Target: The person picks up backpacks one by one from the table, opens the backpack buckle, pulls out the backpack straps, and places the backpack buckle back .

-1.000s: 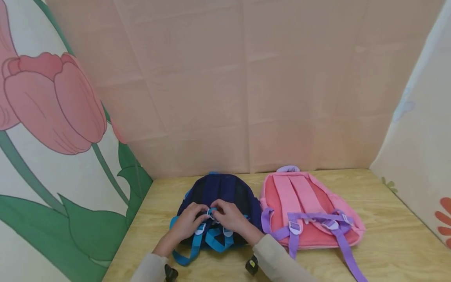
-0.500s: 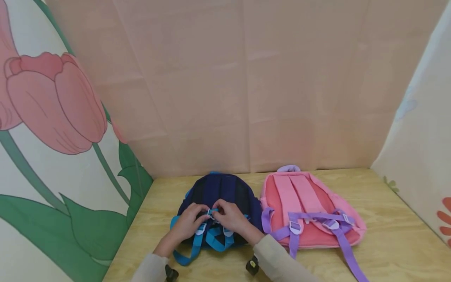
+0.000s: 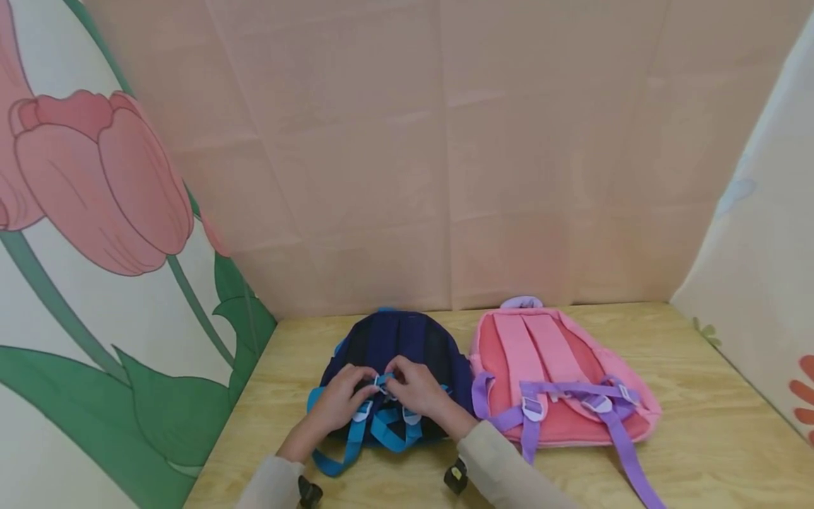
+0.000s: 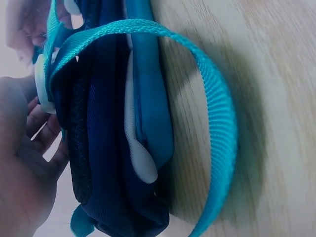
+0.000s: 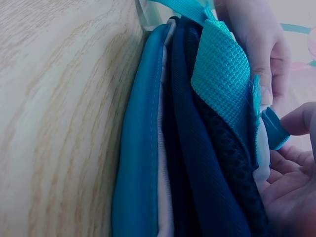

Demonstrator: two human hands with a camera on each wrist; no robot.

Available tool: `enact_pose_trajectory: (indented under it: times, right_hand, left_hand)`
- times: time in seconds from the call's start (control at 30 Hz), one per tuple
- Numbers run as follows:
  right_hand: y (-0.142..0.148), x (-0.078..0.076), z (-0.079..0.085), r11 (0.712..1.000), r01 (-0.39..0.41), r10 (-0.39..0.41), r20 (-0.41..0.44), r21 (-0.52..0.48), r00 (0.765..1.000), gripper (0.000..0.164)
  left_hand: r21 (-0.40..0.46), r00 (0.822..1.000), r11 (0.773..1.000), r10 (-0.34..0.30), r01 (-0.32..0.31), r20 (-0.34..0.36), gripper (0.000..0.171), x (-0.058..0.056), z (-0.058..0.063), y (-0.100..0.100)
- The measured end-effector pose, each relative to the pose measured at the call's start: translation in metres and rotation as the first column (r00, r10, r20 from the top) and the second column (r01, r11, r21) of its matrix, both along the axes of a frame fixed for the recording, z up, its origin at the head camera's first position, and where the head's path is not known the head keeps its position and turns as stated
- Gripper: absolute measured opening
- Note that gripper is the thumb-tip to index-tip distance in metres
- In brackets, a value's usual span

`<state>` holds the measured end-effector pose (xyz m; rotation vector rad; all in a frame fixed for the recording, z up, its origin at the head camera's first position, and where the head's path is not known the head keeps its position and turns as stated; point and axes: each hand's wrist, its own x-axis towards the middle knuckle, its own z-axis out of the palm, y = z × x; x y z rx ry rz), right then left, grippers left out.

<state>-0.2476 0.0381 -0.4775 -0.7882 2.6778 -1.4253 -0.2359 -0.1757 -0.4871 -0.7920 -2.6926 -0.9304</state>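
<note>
A navy backpack (image 3: pixel 381 332) lies on the table with its back panel and shoulder straps up. Over its lower middle, both hands meet at a white buckle (image 3: pixel 380 382) threaded with blue webbing. My left hand (image 3: pixel 346 397) pinches the buckle from the left. On the other side, my right hand (image 3: pixel 416 387) pinches the short blue strap (image 5: pixel 276 129) beside the buckle, as the right wrist view shows. Loose blue webbing (image 4: pixel 217 103) loops from the bag's lower edge down to the table. Fingers partly hide the buckle.
Right beside the navy bag lies a pink backpack (image 3: pixel 553 353) with purple straps (image 3: pixel 623 452), one trailing toward the front of the wooden table (image 3: pixel 712 438). A beige cloth backdrop (image 3: pixel 445 155) rises behind, and a tulip-printed panel (image 3: pixel 114 184) stands at the left.
Both hands stay at the buckle, with only slight finger movement around the short blue strap. The two backpacks have not moved.
</note>
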Motion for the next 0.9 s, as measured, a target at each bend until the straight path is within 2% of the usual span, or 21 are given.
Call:
enact_pose_trajectory:
  times: [0.53, 0.9]
  right_hand:
    - [-0.0027, -0.0008, 0.0034, 1.0, -0.023, 0.024, -0.056, 0.009, 0.998, 0.014]
    - [0.0, -0.0008, -0.0012, 1.0, -0.002, 0.001, -0.025, -0.009, 1.0, 0.011]
  left_hand:
    - [-0.036, 1.0, 0.999, -0.002, 0.001, -0.016, 0.019, -0.0016, 0.0012, -0.0001]
    - [-0.035, 1.0, 0.999, -0.006, 0.006, -0.019, 0.019, -0.0024, -0.0003, 0.0006]
